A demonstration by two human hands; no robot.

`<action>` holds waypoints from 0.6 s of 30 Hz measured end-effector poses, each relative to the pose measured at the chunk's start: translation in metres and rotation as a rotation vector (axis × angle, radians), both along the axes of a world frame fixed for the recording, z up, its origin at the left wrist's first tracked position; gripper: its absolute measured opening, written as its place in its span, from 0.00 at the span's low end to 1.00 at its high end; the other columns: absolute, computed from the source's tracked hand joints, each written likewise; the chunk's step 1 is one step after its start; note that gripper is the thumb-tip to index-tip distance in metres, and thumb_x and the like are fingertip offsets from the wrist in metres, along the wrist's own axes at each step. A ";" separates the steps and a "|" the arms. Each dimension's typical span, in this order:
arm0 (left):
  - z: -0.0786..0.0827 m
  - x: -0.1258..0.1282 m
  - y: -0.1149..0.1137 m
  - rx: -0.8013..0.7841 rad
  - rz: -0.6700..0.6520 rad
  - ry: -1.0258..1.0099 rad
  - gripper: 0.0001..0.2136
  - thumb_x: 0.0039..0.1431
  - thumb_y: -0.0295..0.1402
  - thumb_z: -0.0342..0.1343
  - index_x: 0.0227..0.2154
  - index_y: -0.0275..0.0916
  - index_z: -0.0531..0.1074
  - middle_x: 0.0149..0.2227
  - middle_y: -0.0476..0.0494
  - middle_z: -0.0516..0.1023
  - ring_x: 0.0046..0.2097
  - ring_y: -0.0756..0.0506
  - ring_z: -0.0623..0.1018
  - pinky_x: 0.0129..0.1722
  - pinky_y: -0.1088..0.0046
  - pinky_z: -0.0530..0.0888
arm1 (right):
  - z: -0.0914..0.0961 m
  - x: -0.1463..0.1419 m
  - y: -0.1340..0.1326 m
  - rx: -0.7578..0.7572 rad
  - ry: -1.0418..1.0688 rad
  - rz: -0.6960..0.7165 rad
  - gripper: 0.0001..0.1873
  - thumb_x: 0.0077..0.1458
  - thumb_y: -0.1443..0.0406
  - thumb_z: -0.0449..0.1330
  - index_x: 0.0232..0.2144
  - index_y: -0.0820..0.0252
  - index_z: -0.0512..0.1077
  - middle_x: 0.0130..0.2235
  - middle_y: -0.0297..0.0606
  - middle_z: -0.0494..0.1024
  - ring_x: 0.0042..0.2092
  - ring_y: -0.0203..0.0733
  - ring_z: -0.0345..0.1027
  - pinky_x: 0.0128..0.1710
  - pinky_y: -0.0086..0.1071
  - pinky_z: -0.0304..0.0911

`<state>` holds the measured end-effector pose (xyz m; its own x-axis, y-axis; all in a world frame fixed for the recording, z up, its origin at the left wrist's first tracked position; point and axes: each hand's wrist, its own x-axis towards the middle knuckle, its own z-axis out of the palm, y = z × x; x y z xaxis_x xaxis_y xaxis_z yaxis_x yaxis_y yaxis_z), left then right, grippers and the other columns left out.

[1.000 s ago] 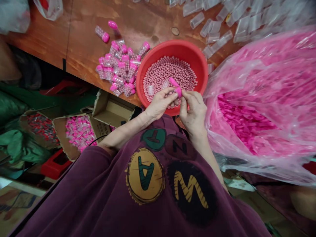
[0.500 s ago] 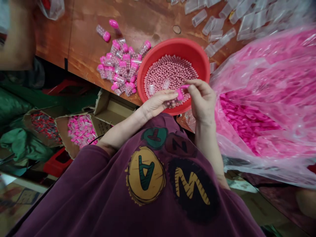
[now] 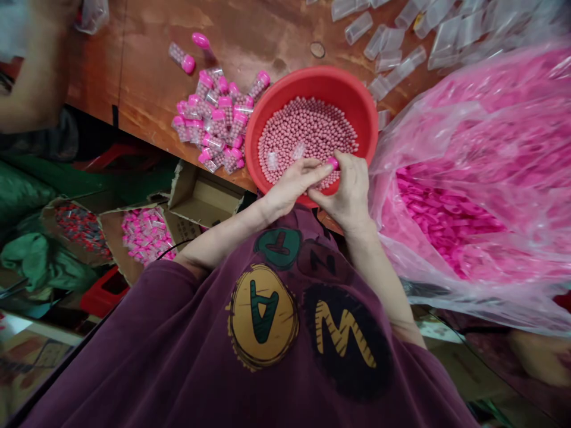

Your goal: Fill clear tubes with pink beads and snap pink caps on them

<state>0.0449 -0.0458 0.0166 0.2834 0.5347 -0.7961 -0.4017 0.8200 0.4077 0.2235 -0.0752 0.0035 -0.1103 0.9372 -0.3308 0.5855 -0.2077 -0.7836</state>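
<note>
My left hand (image 3: 297, 183) and my right hand (image 3: 350, 189) meet over the near rim of a red bowl (image 3: 372, 128). Between my fingers is a small clear bottle, mostly hidden, with its bright pink cap (image 3: 332, 162) showing at the fingertips. Both hands are closed on it, the right thumb below and the right fingers against the cap. Small pink beads (image 3: 312, 122) fill the bottom of the bowl, and two clear pieces lie on them.
Left of the bowl lies a pile of pink-capped bottles of beads (image 3: 218, 122). Clear plastic tubes (image 3: 392, 44) lie at the far right. A plastic bag (image 3: 450, 220) of pink parts stands at right. Below left are cardboard boxes (image 3: 200, 199). Another person's arm (image 3: 35, 71) is at upper left.
My right hand has turned and come in closer to my left. The pink strap that stuck out from the cap no longer shows, and the bottle is more covered by my fingers.
</note>
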 end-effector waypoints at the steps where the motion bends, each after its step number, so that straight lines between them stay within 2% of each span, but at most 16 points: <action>1: -0.003 0.000 -0.001 0.050 -0.026 0.067 0.11 0.67 0.31 0.78 0.45 0.39 0.82 0.45 0.45 0.85 0.56 0.44 0.84 0.62 0.65 0.80 | -0.002 -0.001 0.000 0.005 -0.040 0.020 0.37 0.62 0.53 0.81 0.69 0.45 0.75 0.69 0.51 0.81 0.75 0.72 0.68 0.82 0.76 0.60; 3: -0.009 0.000 -0.002 0.108 -0.095 0.150 0.12 0.62 0.26 0.78 0.44 0.39 0.83 0.45 0.46 0.86 0.55 0.45 0.84 0.63 0.66 0.79 | -0.005 -0.004 0.000 0.029 -0.149 0.067 0.40 0.60 0.53 0.81 0.69 0.52 0.75 0.66 0.54 0.81 0.72 0.75 0.69 0.80 0.79 0.61; 5: -0.013 -0.002 -0.001 0.104 -0.132 0.135 0.08 0.65 0.27 0.76 0.43 0.38 0.84 0.42 0.47 0.87 0.50 0.46 0.85 0.61 0.68 0.81 | -0.007 -0.008 -0.001 0.036 -0.218 0.079 0.41 0.59 0.53 0.80 0.70 0.55 0.74 0.64 0.55 0.81 0.71 0.76 0.69 0.77 0.78 0.63; 7: -0.013 -0.004 0.000 0.060 -0.125 0.060 0.04 0.70 0.30 0.73 0.42 0.38 0.85 0.40 0.48 0.87 0.46 0.48 0.85 0.58 0.69 0.82 | -0.008 -0.011 -0.002 0.019 -0.204 0.047 0.37 0.63 0.52 0.79 0.69 0.53 0.74 0.64 0.54 0.81 0.72 0.74 0.68 0.77 0.73 0.64; 9: -0.010 -0.006 0.002 0.013 -0.114 -0.012 0.05 0.73 0.32 0.72 0.40 0.37 0.85 0.38 0.48 0.88 0.42 0.49 0.86 0.55 0.70 0.83 | -0.010 -0.011 -0.003 0.009 -0.158 0.016 0.33 0.65 0.52 0.78 0.66 0.50 0.75 0.63 0.52 0.81 0.72 0.71 0.68 0.77 0.69 0.64; 14: -0.002 -0.001 0.003 -0.076 -0.074 -0.019 0.09 0.77 0.30 0.70 0.36 0.37 0.84 0.34 0.49 0.87 0.35 0.51 0.82 0.45 0.75 0.80 | -0.022 -0.008 -0.006 0.065 -0.180 0.007 0.28 0.61 0.49 0.80 0.56 0.47 0.76 0.55 0.47 0.82 0.65 0.71 0.72 0.72 0.72 0.69; 18: -0.002 0.002 -0.002 -0.114 -0.061 0.028 0.12 0.75 0.29 0.72 0.32 0.37 0.82 0.30 0.52 0.83 0.32 0.53 0.78 0.40 0.78 0.76 | -0.032 -0.011 -0.018 0.103 -0.273 0.041 0.28 0.60 0.47 0.80 0.51 0.48 0.74 0.53 0.49 0.83 0.59 0.65 0.72 0.68 0.67 0.71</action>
